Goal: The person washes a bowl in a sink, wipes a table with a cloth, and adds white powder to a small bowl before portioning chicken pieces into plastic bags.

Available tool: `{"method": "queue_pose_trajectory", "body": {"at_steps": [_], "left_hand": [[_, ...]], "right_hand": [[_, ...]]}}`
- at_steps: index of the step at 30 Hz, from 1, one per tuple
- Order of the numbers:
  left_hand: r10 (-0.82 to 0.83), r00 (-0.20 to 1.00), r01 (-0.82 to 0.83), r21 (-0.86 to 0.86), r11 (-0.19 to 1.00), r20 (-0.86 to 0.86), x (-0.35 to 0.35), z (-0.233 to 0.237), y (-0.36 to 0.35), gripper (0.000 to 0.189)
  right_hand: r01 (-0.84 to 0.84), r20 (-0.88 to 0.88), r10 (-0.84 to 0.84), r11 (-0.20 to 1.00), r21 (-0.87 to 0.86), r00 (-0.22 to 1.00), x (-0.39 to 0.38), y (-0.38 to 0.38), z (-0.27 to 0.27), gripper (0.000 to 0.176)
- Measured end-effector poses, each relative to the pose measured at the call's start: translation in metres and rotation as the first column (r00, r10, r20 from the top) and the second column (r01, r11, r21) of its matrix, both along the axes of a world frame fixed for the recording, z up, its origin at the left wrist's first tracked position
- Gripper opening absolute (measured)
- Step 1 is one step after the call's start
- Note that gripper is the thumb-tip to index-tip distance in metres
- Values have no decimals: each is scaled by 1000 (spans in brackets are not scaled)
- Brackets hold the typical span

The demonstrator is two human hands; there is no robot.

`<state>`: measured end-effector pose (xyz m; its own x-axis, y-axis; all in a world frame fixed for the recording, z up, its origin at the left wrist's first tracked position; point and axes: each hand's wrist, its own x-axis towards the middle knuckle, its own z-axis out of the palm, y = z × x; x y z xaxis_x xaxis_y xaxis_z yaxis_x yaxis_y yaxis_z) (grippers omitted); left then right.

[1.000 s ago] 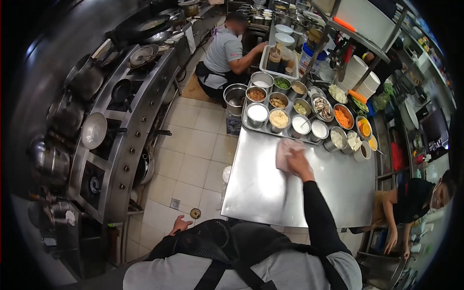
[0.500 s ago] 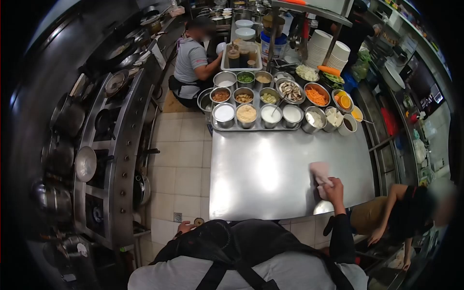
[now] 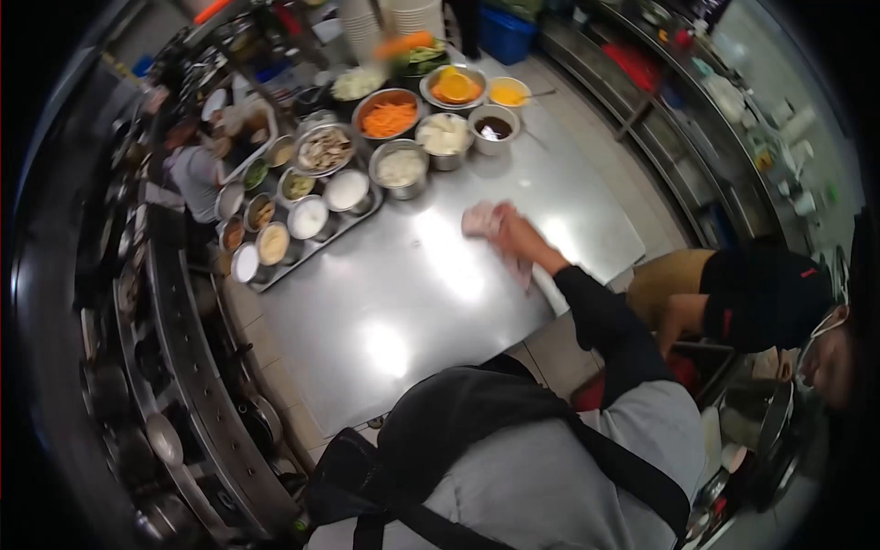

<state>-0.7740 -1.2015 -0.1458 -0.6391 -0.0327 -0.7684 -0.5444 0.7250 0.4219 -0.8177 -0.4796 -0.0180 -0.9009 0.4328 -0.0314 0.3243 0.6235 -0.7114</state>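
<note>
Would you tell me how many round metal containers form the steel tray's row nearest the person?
4, left to right: first container, white-filled; second container, pale yellow inside; third container and fourth container, both white-filled. None looks hidden.

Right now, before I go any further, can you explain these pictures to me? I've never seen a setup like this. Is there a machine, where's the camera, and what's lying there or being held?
There is no machine here, only a person. One camera, worn on their head, takes every picture, looking forward and down; the curved, dark edges are part of its view.

The right hand holds a pinkish cloth at the steel table. The left hand is out of view.

At the far side, a tray carries metal containers of food. Nearby are bowls with orange shreds, a dark liquid and what looks like cut orange. Another person bends at the right.
</note>
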Motion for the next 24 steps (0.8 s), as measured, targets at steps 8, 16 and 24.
{"method": "queue_pose_trajectory", "body": {"at_steps": [8,16,24], "left_hand": [[-64,998,60,-186,981,-16,79,26,-24,43],[6,1000,-8,-178,984,-12,-23,6,66,45],[316,948,-316,-5,949,-39,77,-8,41,49]], "right_hand": [[291,347,-315,949,122,883,-22,212,25,55],[-393,212,374,918,58,903,-55,65,8,55],[-213,286,156,961,179,945,-45,51,18,69]]}}
